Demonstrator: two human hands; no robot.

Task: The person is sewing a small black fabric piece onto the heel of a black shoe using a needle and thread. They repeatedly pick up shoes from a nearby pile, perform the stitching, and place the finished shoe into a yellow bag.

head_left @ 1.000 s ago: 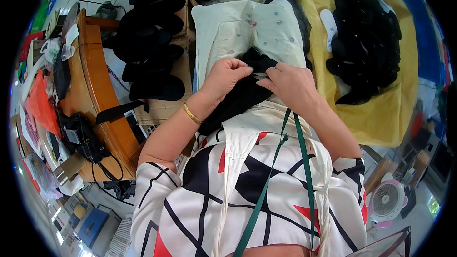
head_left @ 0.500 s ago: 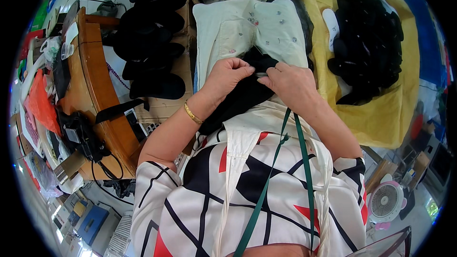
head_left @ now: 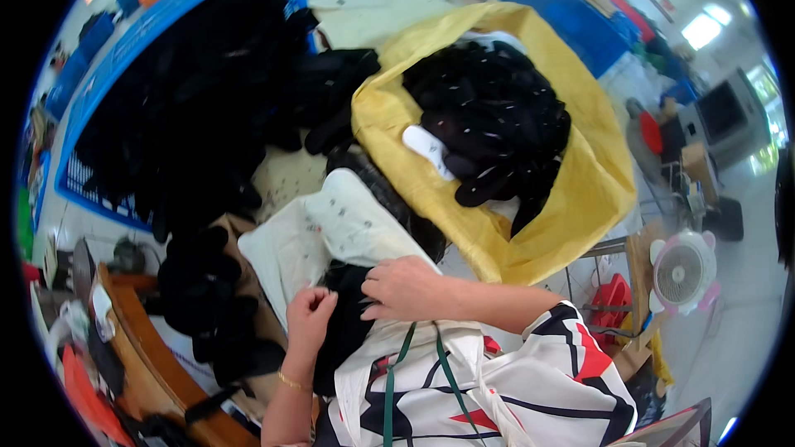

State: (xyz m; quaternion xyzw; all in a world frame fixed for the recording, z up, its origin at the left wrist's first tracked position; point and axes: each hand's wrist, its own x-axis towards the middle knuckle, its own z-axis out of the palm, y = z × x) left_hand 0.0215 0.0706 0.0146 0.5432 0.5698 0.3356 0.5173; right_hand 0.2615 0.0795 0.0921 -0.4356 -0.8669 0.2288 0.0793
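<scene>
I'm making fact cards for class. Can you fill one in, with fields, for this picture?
Left hand: thumb and fingers bent, beside dark black cloth; grip unclear
Right hand: fingertips at that cloth; grip unclear
Sack: big yellow sack, holding flat black pieces
Crate: blue plastic crate, heaped high
Fan: round pink-and-white fan, far right

The black cloth (head_left: 341, 339) lies draped between the left hand (head_left: 310, 314) and right hand (head_left: 403, 290), its folds too dark to make out.
</scene>
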